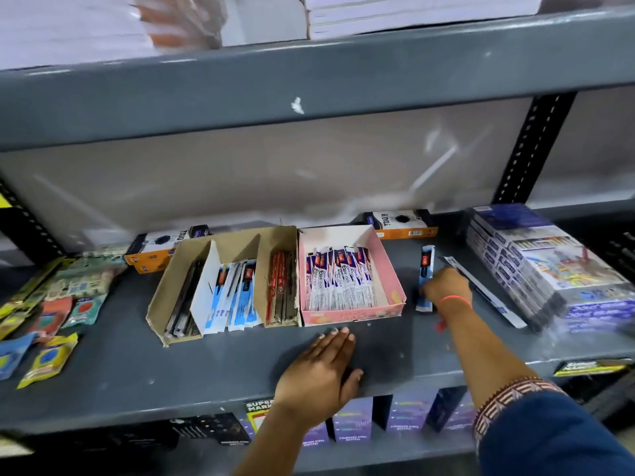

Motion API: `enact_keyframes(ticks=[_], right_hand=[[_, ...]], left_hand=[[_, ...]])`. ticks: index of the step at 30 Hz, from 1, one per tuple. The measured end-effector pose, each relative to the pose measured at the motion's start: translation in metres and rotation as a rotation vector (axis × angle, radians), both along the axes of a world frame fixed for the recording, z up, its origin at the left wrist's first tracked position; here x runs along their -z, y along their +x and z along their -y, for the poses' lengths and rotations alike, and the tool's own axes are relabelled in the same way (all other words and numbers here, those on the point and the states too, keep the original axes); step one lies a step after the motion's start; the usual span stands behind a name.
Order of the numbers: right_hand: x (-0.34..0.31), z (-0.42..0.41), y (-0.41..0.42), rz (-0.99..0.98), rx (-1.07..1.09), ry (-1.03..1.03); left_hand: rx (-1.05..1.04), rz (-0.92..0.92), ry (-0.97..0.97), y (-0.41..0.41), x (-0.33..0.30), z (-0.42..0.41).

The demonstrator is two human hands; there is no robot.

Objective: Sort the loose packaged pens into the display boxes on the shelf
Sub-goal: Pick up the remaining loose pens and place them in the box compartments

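A light-blue packaged pen (426, 269) lies on the grey shelf (137, 365) just right of the pink display box (386, 273), which holds several white-and-blue pen packs. My right hand (446, 286) rests over the blue pen's lower part, fingers curled on it. A dark-and-white packaged pen (488, 297) lies slanted right of that hand. The brown cardboard display box (165, 290) to the left has compartments with black pens, blue-white packs and red pens. My left hand (323, 369) lies flat on the shelf's front, fingers spread, holding nothing.
A stack of colourful flat boxes (549, 266) sits at the far right. Two orange-and-black boxes (402, 223) stand behind the display boxes. Small colourful packets (51, 321) are scattered at the left. A shelf beam (309, 91) overhangs above.
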State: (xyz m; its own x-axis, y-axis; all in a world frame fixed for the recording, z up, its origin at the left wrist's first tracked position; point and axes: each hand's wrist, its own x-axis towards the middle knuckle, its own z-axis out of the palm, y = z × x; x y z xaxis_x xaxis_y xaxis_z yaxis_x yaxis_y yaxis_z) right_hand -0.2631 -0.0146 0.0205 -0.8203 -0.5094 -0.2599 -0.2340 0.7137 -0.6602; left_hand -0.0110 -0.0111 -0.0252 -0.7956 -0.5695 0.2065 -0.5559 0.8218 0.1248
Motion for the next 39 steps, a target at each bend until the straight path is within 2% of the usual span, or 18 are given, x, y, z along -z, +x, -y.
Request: enact_keyframes(ticks=[7, 13, 21, 30, 34, 39], right_hand=[[-0.006, -0.011, -0.013, 0.282, 0.043, -0.09], [-0.017, -0.033, 0.004, 0.615, 0.028, -0.489], [-0.038, -0.069, 0.057, 0.707, -0.072, -0.763], [-0.059, -0.083, 0.088, 0.631, -0.134, -0.77], [-0.064, -0.079, 0.1, 0.618, -0.169, -0.742], [-0.071, -0.057, 0.132, 0.619, -0.222, -0.695]], left_hand=[[0.019, 0.037, 0.019, 0.001, 0.011, 0.003], [0.038, 0.066, 0.011, 0.0, 0.014, 0.006], [0.028, 0.032, 0.024, 0.0, 0.018, 0.009], [0.072, -0.009, 0.034, 0.0, 0.019, 0.014], [0.047, -0.031, 0.124, 0.003, 0.014, 0.014], [0.033, -0.014, 0.107, 0.042, 0.009, 0.022]])
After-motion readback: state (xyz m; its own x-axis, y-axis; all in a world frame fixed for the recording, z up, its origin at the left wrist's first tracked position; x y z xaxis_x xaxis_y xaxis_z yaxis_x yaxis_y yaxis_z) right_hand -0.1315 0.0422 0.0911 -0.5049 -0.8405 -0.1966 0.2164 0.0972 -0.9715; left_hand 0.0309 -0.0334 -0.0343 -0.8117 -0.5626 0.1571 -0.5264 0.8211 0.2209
